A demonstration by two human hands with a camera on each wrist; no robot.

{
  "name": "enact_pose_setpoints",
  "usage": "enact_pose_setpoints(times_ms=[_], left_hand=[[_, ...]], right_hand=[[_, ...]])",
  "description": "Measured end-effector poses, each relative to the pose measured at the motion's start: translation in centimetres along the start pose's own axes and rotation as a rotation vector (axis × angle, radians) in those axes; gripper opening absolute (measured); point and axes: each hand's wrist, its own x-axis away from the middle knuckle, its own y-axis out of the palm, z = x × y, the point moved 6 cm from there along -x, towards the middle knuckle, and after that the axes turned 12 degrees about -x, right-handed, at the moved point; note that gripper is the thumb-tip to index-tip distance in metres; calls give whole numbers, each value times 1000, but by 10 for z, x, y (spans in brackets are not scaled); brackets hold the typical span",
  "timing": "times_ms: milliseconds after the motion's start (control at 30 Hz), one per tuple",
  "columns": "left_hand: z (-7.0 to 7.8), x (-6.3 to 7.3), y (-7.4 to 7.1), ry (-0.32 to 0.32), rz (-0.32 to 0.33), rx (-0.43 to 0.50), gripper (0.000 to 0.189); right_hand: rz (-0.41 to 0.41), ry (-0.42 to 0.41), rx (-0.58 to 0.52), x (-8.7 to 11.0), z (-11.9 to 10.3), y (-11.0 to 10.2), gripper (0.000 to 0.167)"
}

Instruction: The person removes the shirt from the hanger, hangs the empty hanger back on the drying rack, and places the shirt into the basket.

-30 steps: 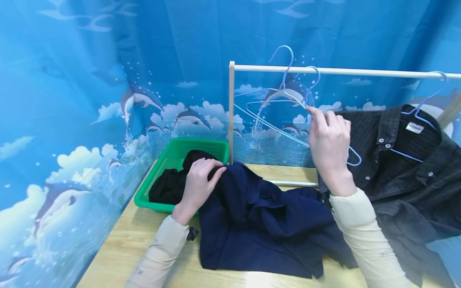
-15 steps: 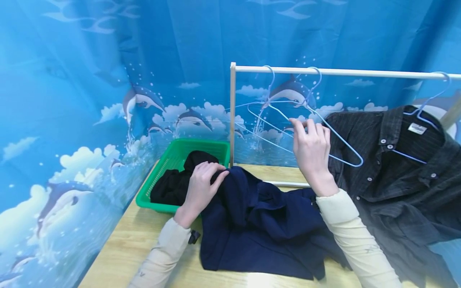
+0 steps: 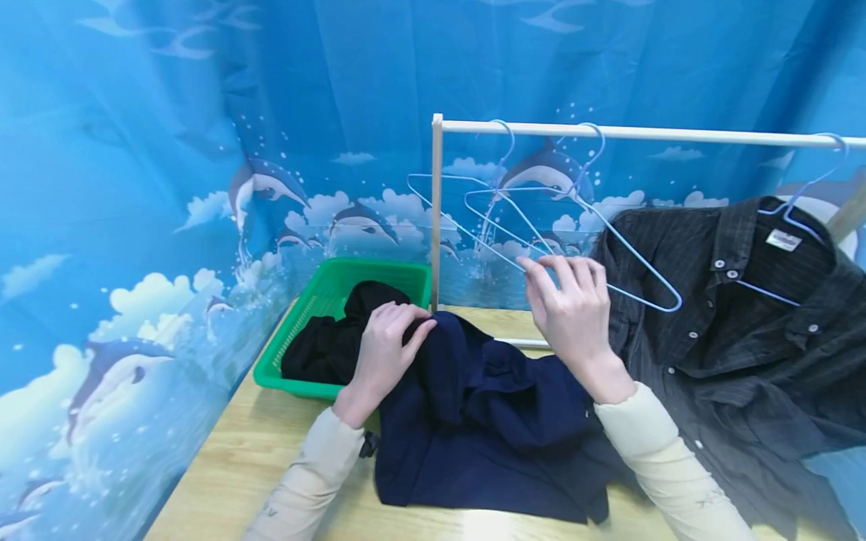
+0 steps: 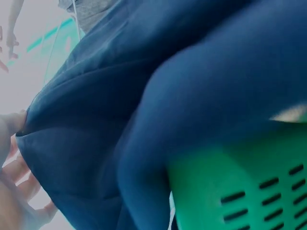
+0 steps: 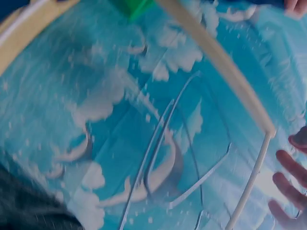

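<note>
My left hand [image 3: 389, 349] pinches an upper edge of a navy blue garment [image 3: 501, 451] that lies bunched on the table. In the left wrist view, thumb and fingers hold a corner of this cloth [image 4: 76, 158], raised beside the green basket [image 4: 206, 191]. My right hand [image 3: 575, 319] is in the air above the garment, fingers loosely bent and holding nothing. Its fingertips overlap the lower part of a light blue wire hanger [image 3: 526, 222] in the head view; the right wrist view shows the fingers [image 5: 288, 191] apart from the hangers. This hanger is hooked on the rack's rod [image 3: 704, 136].
A second bare hanger [image 3: 626, 251] is on the rod, right of the first. Further right hangs a dark striped button shirt [image 3: 731, 353] on its own hanger. The green basket [image 3: 274, 382], with black cloth [image 3: 321, 349] inside, stands left of the rack post [image 3: 436, 218].
The first hanger's hook has come down onto the rod. My right hand has let go of that hanger and moved down and left. My left hand keeps its pinch on the navy garment.
</note>
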Motion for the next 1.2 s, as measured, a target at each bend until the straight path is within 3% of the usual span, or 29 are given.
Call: enact_pose_setpoints(times_ms=[133,300,433,533,700,1000,1100,1200], left_hand=[[10,-2,4,23,-7,-8,13],[23,-4,5,59,2,-12,12],[32,-5,7,85,-10,-7,11],[37,-4,8,96,-30,1,11],[39,-1,11,91,-53,27,16],[34,6,19,89,-125,70,21],[37,11,25,111,-168,77,26],[45,18,34,149,-231,91,32]], right_hand=[[-117,-35,-123,18,-20,15,29],[-269,4,-226,45,-36,47,47],[-280,63,-241,59,-42,64,52],[-232,87,-241,64,-44,68,38],[-180,96,-238,68,-40,62,21],[-140,212,-170,99,13,20,28],[-163,244,-152,116,30,6,34],[-244,263,-126,136,42,-2,40]])
